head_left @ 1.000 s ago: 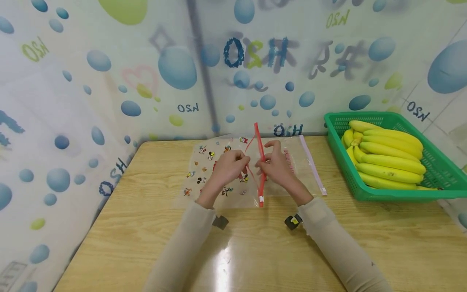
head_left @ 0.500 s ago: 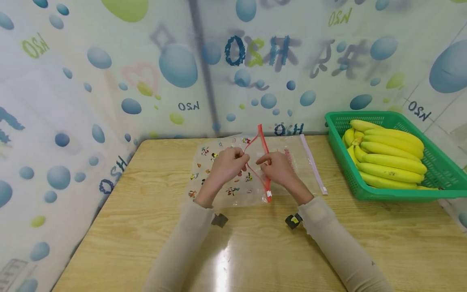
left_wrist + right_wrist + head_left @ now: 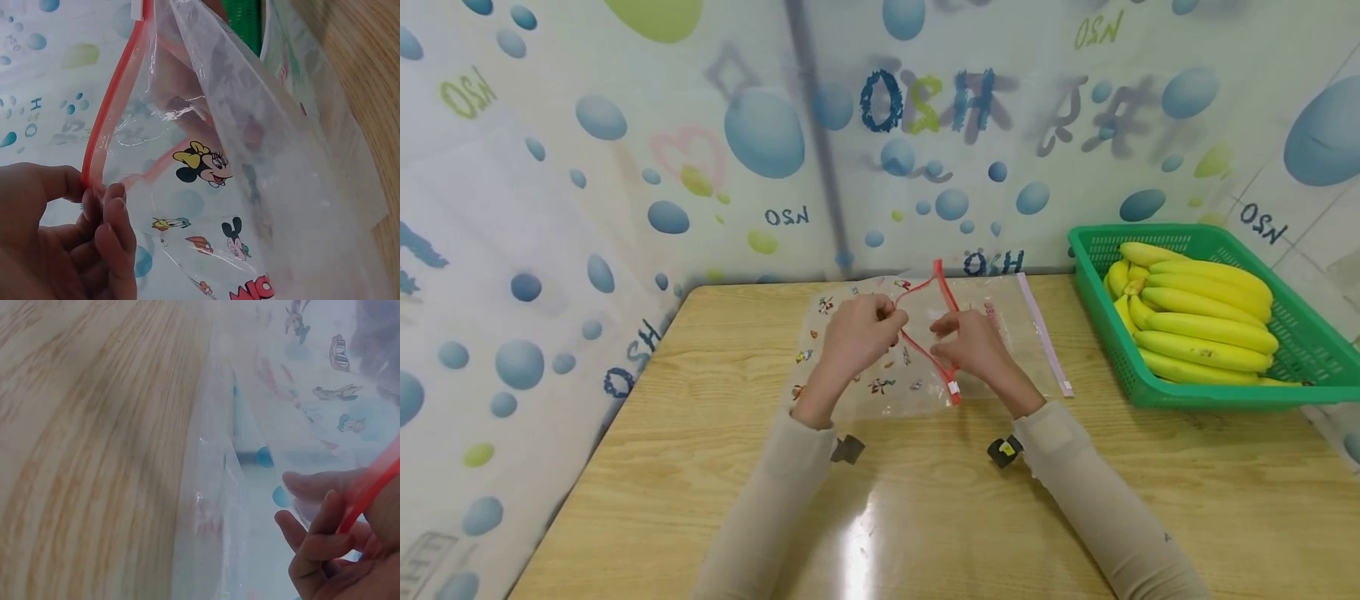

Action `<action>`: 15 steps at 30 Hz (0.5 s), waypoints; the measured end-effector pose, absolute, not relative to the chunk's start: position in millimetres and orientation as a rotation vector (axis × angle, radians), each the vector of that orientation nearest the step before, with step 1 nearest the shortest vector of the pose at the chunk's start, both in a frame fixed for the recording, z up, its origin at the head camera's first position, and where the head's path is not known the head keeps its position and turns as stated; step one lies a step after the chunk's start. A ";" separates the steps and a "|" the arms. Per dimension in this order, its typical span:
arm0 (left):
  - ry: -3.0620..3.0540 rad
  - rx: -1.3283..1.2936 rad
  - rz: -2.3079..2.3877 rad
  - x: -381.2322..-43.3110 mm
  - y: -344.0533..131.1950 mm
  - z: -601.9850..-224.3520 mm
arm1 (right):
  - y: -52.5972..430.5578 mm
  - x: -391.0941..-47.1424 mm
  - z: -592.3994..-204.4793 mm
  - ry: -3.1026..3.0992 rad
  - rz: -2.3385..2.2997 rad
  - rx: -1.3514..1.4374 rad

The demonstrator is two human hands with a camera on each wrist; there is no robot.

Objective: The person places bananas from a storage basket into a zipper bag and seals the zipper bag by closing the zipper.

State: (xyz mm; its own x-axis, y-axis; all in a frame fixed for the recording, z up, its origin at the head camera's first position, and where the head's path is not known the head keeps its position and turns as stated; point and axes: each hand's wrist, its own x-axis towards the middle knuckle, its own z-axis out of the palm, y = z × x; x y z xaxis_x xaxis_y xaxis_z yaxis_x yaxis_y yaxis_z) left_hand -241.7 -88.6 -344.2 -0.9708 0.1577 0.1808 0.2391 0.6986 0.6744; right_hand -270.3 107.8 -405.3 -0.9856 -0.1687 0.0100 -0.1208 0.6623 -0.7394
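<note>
A clear zip bag [image 3: 880, 387] with small cartoon prints and a red zip edge [image 3: 115, 84] lies on the table, its mouth gaping to the right. My left hand [image 3: 857, 337] pinches one red edge between thumb and fingers. In the right wrist view, the opposite red edge crosses my right hand [image 3: 337, 562], with the thumb on one side and curled fingers on the other. The red slider [image 3: 953, 387] sits at the near end of the mouth. Partly under the right hand is a second clear bag [image 3: 1018, 354] with a lilac zip edge.
A green basket [image 3: 1247, 397] stands at the right of the wooden table [image 3: 700, 433], holding a large bunch of bananas [image 3: 1206, 337]. Behind the table hangs a patterned wall covering [image 3: 760, 133] with blue and green dots. Small dark devices sit by both wrists.
The bag's mouth has spread wider. My left hand has drawn its edge slightly to the left, while the opposite edge has shifted to the right with my right hand.
</note>
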 end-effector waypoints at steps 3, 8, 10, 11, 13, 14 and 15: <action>-2.774 -0.316 -1.104 -239.0 -90.1 -341.1 | 108.6 -270.4 -406.6 2.813 -1.248 -0.253; -2.718 -0.287 -1.073 -235.3 -92.0 -335.1 | 109.0 -269.9 -405.5 2.821 -1.248 -0.248; -2.712 -0.263 -1.056 -234.2 -92.5 -332.6 | 108.5 -270.0 -404.6 2.816 -1.236 -0.226; -2.711 -0.251 -1.051 -233.9 -92.8 -331.6 | 108.2 -269.7 -403.9 2.811 -1.229 -0.208; -2.709 -0.235 -1.038 -233.4 -93.5 -330.2 | 108.1 -269.8 -403.8 2.800 -1.214 -0.179; -2.708 -0.231 -1.025 -233.3 -93.9 -329.8 | 108.3 -269.7 -404.0 2.797 -1.207 -0.168; -2.705 -0.225 -1.017 -233.0 -94.4 -329.6 | 108.5 -269.7 -404.6 2.796 -1.201 -0.164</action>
